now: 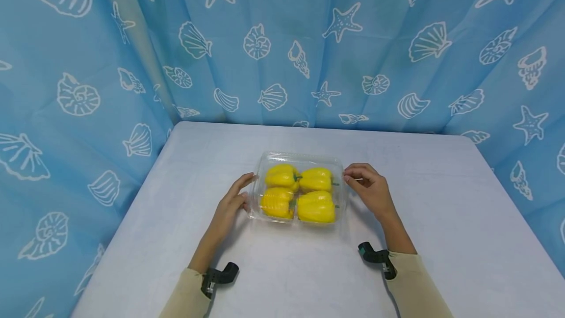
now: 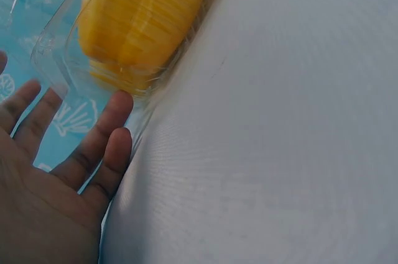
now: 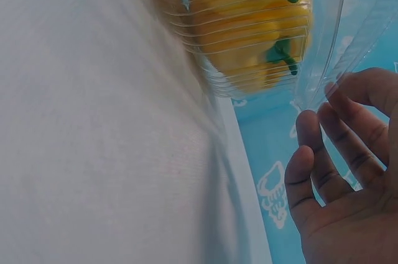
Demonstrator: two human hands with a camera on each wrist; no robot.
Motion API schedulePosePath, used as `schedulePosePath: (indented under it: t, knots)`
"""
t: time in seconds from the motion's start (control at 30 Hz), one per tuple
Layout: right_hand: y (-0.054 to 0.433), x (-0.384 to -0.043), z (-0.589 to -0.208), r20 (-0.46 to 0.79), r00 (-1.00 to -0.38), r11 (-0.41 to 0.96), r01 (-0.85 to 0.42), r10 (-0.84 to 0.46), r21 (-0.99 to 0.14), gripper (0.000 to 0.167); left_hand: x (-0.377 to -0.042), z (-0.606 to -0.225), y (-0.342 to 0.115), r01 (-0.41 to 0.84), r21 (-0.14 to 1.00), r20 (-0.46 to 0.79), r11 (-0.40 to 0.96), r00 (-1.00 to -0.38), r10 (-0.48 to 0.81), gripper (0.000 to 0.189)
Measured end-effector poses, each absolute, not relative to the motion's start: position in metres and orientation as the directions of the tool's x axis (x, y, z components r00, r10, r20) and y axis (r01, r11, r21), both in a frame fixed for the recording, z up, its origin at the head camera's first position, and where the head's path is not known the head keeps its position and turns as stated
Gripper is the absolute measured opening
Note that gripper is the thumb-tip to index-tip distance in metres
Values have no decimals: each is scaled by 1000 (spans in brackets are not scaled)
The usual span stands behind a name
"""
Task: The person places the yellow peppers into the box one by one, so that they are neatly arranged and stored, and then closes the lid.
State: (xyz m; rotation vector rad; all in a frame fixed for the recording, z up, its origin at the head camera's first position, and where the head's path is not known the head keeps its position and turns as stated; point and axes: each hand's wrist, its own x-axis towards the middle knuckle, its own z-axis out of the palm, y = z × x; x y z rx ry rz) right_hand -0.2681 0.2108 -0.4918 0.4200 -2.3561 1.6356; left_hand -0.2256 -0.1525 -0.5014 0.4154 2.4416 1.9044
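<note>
A clear plastic clamshell container (image 1: 298,156) sits mid-table with several yellow bell peppers (image 1: 316,206) inside, their green stems mostly pointing right. At its left side is my left hand (image 1: 229,208), fingers extended and spread, fingertips right at the rim. The left wrist view shows that hand (image 2: 53,183) beside the container's corner, below a pepper (image 2: 143,15) seen through the plastic. On the opposite side my right hand (image 1: 371,189) pinches the container's right rim between thumb and fingertips. Up close, the right hand (image 3: 354,183) has its other fingers bent loosely under the rim.
White cloth covers the table (image 1: 287,269). A blue curtain (image 1: 282,28) with white shells and starfish hangs behind the table and along its sides. Each wrist carries a black camera mount, the left mount (image 1: 219,277) and the right mount (image 1: 377,257), both near the table surface.
</note>
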Motion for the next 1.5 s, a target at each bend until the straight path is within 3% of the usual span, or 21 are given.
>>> schedulePosePath:
  t: [0.2,0.4,0.9,1.27,1.5]
  knots:
    - [209,-268,-491,349,-933,365,-356,-88,-860,15,-223,-495,-151,266,928,213,261,-953,214,45]
    - [208,-267,-491,353,-931,378,-362,-95,-852,14,-235,-524,-153,357,888,299,289,-927,227,48]
    - [203,-252,-491,305,-949,449,-307,-78,-839,25,-241,-538,-157,370,883,306,289,-921,241,46]
    - [221,-237,-530,229,-962,281,-264,-152,-923,46,-241,-536,-157,387,894,330,228,-910,249,46]
    - [217,-220,-527,91,-984,279,-131,-155,-951,47,-238,-534,-155,384,890,324,245,-912,253,46]
